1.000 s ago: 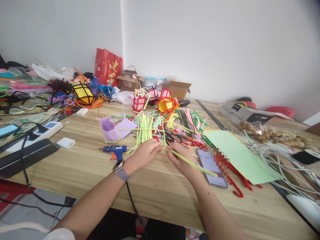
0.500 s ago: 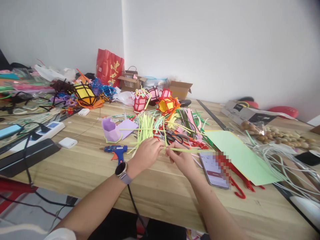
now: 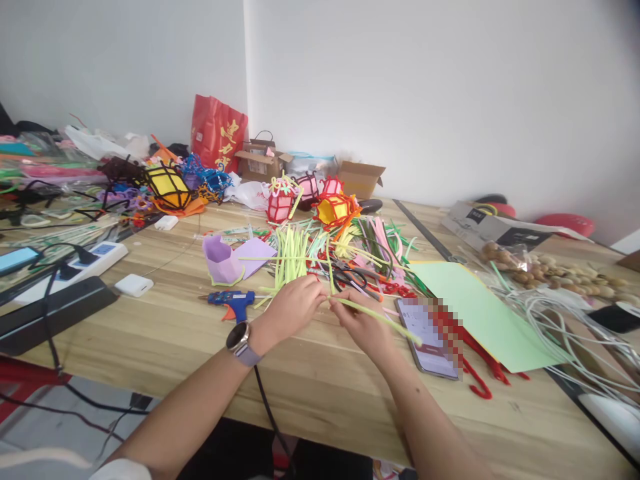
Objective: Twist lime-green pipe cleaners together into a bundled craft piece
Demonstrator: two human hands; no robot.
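My left hand (image 3: 293,308) and my right hand (image 3: 363,321) meet over the wooden table (image 3: 320,380), both pinched on light green pipe cleaners (image 3: 380,317). One stem sticks out to the right over a phone (image 3: 425,337). Another stands up between my hands. A watch sits on my left wrist. Just behind my hands lie a heap of green and pink pipe cleaners (image 3: 295,253) and black-handled scissors (image 3: 350,275).
A blue glue gun (image 3: 234,301) lies left of my left hand. Purple foam (image 3: 223,260), pipe-cleaner lanterns (image 3: 333,208), green paper (image 3: 475,310), a power strip (image 3: 83,261), cardboard boxes and a red bag (image 3: 217,140) crowd the table. White cords lie at right.
The free end of the pipe cleaner in my right hand swung up to level and has dropped back down towards the phone. Both hands stay close together.
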